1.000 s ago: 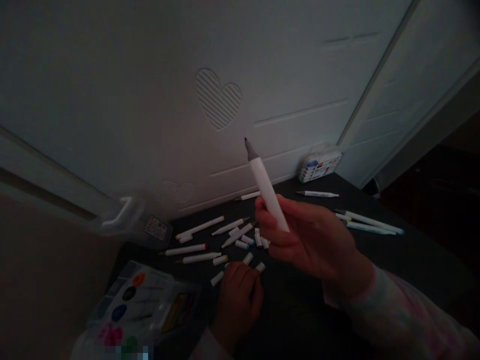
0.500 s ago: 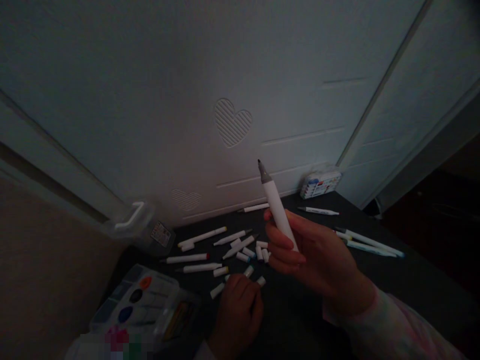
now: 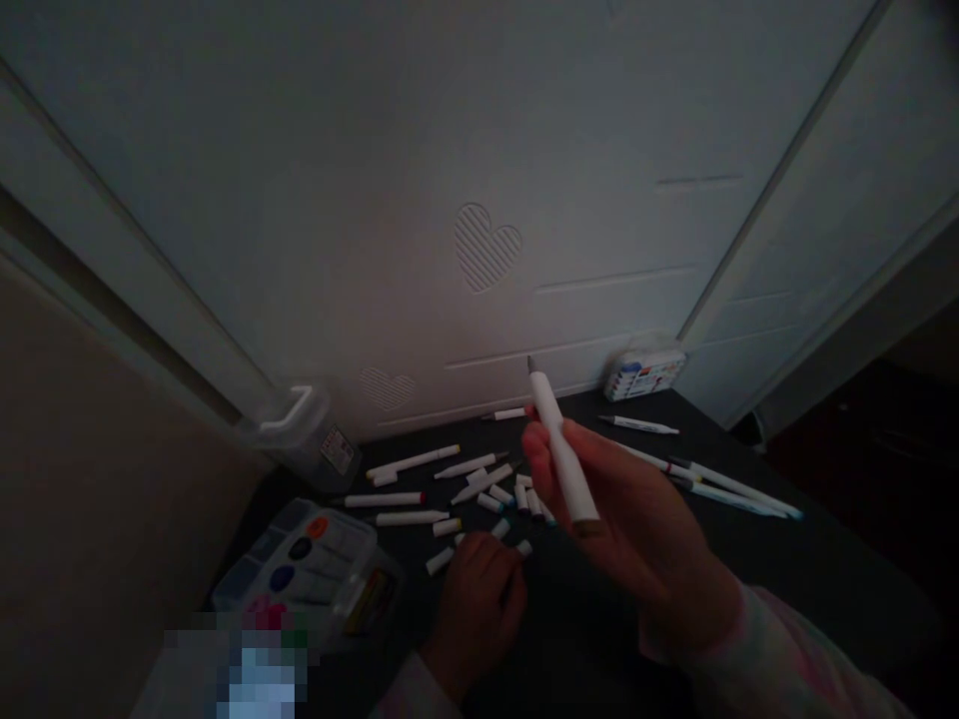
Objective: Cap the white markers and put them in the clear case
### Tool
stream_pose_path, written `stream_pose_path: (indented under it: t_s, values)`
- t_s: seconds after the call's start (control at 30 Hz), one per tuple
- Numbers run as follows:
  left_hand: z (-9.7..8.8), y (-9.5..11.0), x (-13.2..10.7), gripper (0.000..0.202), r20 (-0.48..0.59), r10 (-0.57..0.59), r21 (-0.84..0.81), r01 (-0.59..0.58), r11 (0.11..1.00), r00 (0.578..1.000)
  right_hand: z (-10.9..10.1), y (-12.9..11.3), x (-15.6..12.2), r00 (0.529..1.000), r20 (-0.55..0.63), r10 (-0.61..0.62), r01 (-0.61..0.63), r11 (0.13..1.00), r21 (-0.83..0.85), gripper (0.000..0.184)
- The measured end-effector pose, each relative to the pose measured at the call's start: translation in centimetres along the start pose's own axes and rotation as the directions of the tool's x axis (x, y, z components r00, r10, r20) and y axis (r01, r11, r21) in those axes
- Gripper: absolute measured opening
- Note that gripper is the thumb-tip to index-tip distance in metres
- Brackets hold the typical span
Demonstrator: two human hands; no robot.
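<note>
My right hand point(image 3: 636, 529) is closed around a white marker point(image 3: 569, 474), held up above the table. The marker's grey tip points up and away from me, and its brownish end faces me. Lower down, my left hand point(image 3: 479, 599) rests on the dark table with its fingers curled under; whatever is beneath them is hidden. Loose white caps point(image 3: 441, 561) lie right around those fingers, one of them point(image 3: 524, 549) beside the knuckles. Several uncapped markers point(image 3: 412, 518) are spread beyond the left hand.
At the left stand a clear lidded container point(image 3: 300, 439) and a clear case of markers point(image 3: 300, 569). A packaged marker set point(image 3: 645, 374) leans by the white panel point(image 3: 337, 200) with heart patterns. More markers point(image 3: 738, 494) lie at the right on the dark table point(image 3: 846, 589).
The marker in my right hand has turned, so its brownish end now shows and its tip sits lower. My left hand stays among the caps. The view has shifted slightly.
</note>
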State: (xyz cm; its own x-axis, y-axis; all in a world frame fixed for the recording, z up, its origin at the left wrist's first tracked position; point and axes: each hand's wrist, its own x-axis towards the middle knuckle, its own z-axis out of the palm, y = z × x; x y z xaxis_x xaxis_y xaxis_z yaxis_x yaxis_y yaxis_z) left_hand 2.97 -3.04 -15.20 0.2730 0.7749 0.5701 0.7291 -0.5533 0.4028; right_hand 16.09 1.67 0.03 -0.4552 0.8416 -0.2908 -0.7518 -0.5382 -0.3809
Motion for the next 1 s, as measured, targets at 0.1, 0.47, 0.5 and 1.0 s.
stream_pose_path:
  t_s: [0.1, 0.47, 0.5, 1.0]
  values:
    - [0.0, 0.0, 0.0, 0.012, -0.008, 0.018, 0.015, -0.018, 1.0, 1.0, 0.7, -0.2, -0.3, 0.992, -0.123, 0.012, -0.008, 0.999, 0.033, 0.02]
    - [-0.3, 0.0, 0.4, 0.012, 0.022, 0.027, 0.059, -0.028, 0.998, 0.999, 0.6, -1.0, -0.8, 0.996, -0.054, 0.075, -0.074, 0.997, 0.013, 0.024]
    - [-0.3, 0.1, 0.4, 0.012, 0.026, 0.035, 0.072, -0.037, 0.997, 0.999, 0.6, -1.0, -0.9, 0.998, -0.034, 0.06, -0.06, 0.998, -0.013, 0.024]
    - [0.4, 1.8, -0.7, 0.011, 0.159, 0.239, -0.019, -0.239, 0.971, 0.958, -1.0, -5.0, -2.2, 0.91, 0.158, -0.383, 0.403, 0.907, -0.126, 0.035]
